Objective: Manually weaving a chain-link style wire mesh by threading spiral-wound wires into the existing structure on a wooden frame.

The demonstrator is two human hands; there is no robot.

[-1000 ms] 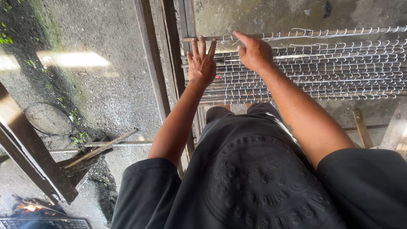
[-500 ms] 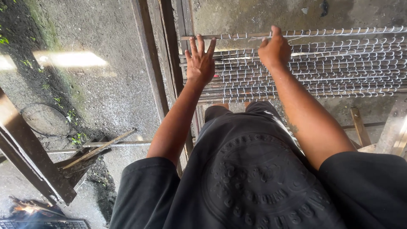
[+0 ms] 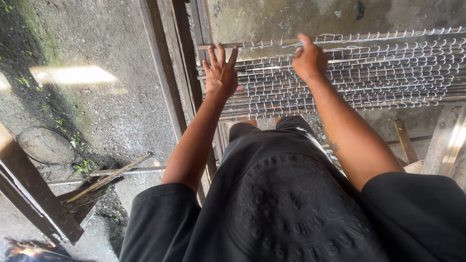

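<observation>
Nearest to the camera, a black shirt (image 3: pixel 291 213) with a raised round emblem fills the lower part of the view, its short sleeves ending above both bare forearms. Below and to the left, a dark wooden beam (image 3: pixel 34 199) slants across the concrete floor (image 3: pixel 97 48), with a few thin sticks (image 3: pixel 109 177) lying near it and a thin wire ring (image 3: pixel 46 145) on the ground just beyond.

Further out, both arms reach forward to a stack of metal rods (image 3: pixel 378 73) wound with white wire loops, lying side by side in rows across a wooden frame (image 3: pixel 170 73). The left hand (image 3: pixel 221 73) is released, fingers spread and straight, its palm resting flat on the left end of the rods, just beside the upright boards of the frame. The right hand (image 3: pixel 308 58) sits well to the right of it on the same stack, fingers curled under so that the knuckles show; it touches the upper rows, though whether it is actually grasping a rod or wire cannot be told from this angle.

Beyond the rods, the topmost rod runs along the far edge with its loops standing up, and behind it lies rough grey concrete. A patch of sunlight (image 3: pixel 73 75) falls on the floor at far left.
</observation>
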